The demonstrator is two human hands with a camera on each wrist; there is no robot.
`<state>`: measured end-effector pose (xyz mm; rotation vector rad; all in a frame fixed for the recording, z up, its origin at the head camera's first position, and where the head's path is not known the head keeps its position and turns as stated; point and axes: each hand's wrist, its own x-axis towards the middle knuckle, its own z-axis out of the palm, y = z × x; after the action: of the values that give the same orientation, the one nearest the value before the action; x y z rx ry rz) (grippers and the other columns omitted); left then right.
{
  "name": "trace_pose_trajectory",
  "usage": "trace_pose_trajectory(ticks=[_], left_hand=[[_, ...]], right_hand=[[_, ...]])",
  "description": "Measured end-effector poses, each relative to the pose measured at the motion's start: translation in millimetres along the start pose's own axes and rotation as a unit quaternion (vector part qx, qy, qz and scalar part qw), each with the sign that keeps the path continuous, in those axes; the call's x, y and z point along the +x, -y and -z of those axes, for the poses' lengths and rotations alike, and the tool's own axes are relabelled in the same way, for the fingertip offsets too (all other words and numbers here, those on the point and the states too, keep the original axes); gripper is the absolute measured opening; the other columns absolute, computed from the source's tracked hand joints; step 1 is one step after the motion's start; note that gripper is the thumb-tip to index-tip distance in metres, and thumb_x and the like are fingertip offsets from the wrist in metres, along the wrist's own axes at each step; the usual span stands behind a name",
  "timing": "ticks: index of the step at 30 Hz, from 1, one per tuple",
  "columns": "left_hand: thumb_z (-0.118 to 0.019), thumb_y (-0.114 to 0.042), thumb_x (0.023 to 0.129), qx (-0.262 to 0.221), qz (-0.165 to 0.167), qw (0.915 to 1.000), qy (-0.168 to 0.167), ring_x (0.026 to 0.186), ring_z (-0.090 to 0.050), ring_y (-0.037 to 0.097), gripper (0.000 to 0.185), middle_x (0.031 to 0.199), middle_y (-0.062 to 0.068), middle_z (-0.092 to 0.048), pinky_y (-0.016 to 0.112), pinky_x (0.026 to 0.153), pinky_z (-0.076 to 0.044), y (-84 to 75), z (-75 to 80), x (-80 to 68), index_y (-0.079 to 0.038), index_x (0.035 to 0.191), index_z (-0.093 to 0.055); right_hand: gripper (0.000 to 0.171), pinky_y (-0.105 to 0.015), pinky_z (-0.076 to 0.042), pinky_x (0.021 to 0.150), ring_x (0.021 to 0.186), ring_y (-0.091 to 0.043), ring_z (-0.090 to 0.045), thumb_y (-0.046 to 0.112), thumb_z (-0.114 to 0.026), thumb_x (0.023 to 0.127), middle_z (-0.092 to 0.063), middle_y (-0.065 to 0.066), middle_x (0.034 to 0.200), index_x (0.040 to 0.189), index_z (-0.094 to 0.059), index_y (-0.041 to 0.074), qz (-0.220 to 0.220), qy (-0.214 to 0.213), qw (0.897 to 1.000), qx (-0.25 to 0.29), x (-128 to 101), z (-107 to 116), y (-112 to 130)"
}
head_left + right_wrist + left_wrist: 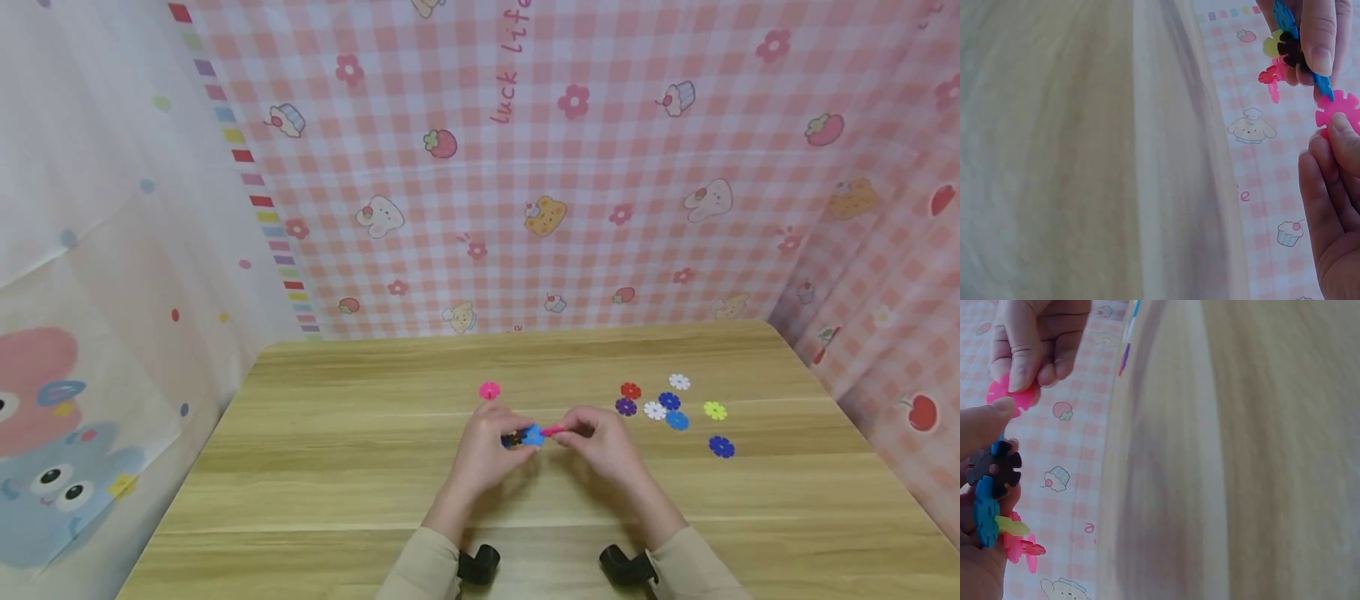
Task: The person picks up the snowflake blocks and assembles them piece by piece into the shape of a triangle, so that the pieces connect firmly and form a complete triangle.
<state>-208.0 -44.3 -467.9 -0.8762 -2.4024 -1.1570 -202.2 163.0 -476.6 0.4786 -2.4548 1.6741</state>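
**Joining a pink disc to a small cluster of snowflake discs**

Above the wooden table (315, 467), the left hand (483, 450) pinches a cluster of joined discs (994, 500). The right hand (603, 442), at its 3 o'clock, pinches a pink disc (1337, 109) just beside it. Best practice, I judge: line slot to slot, then press straight. Loose discs (671, 404) lie at 2 o'clock.

Worktop (337, 467), lower half of the frame: wood-grain surface, pale, smooth, with a low satin sheen. Loose flower discs (677, 408), right of centre: coloured plastic, smooth, slightly glossy. Joined disc cluster (994, 500), lower left of the left-wrist view: the same moulded plastic. Backdrop (570, 167), upper frame: thin printed cloth, matt, lightly creased.
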Motion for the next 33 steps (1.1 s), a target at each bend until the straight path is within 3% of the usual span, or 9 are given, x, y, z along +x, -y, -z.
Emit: trace_pose_trajectory(ticks=[7, 13, 25, 33], left_hand=[[-0.089, -0.010, 0.071, 0.014, -0.009, 0.9999, -0.005, 0.086, -0.058, 0.019, 0.032, 0.085, 0.006, -0.073, 0.031, 0.078, -0.050, -0.4, 1.2, 3.1, 0.002, 0.098, -0.077], [-0.087, -0.011, 0.073, 0.045, -0.033, 0.9982, -0.020, 0.084, -0.057, 0.019, 0.030, 0.084, 0.006, -0.073, 0.032, 0.076, -0.051, -2.3, 0.4, 3.6, 0.001, 0.098, -0.076], [-0.087, -0.011, 0.072, 0.049, -0.083, 0.9949, -0.031, 0.081, -0.056, 0.020, 0.028, 0.085, 0.006, -0.074, 0.031, 0.075, -0.050, 0.3, -7.4, -0.3, 0.001, 0.095, -0.076], [-0.085, -0.006, 0.070, 0.044, -0.100, 0.9930, -0.045, 0.081, -0.064, 0.021, 0.028, 0.089, 0.008, -0.075, 0.048, 0.100, -0.046, -2.2, -8.1, -5.7, 0.001, 0.095, -0.074]], right_hand=[[0.010, -0.024, -0.055, 0.066, 0.074, -0.012, -0.064, -0.004, -0.075, 0.082, -0.072, -0.006, 0.084, 0.083, -0.073, 0.005, 0.007, -0.006, 1.000, -0.009, 2.0, -0.5, 4.4], [0.009, -0.023, -0.053, 0.063, 0.072, -0.011, -0.061, -0.004, -0.076, 0.082, -0.071, -0.006, 0.082, 0.083, -0.072, 0.004, 0.007, -0.027, 0.999, -0.021, 1.8, -2.1, 7.7], [0.014, -0.024, -0.054, 0.065, 0.074, -0.012, -0.062, -0.006, -0.075, 0.082, -0.071, -0.008, 0.083, 0.083, -0.073, 0.008, 0.027, -0.026, 0.998, -0.047, -2.8, -0.7, 5.8], [0.017, -0.025, -0.055, 0.067, 0.073, -0.011, -0.062, -0.007, -0.077, 0.077, -0.071, -0.004, 0.080, 0.083, -0.073, 0.008, 0.064, -0.058, 0.993, -0.081, -7.2, -6.8, 5.9]])
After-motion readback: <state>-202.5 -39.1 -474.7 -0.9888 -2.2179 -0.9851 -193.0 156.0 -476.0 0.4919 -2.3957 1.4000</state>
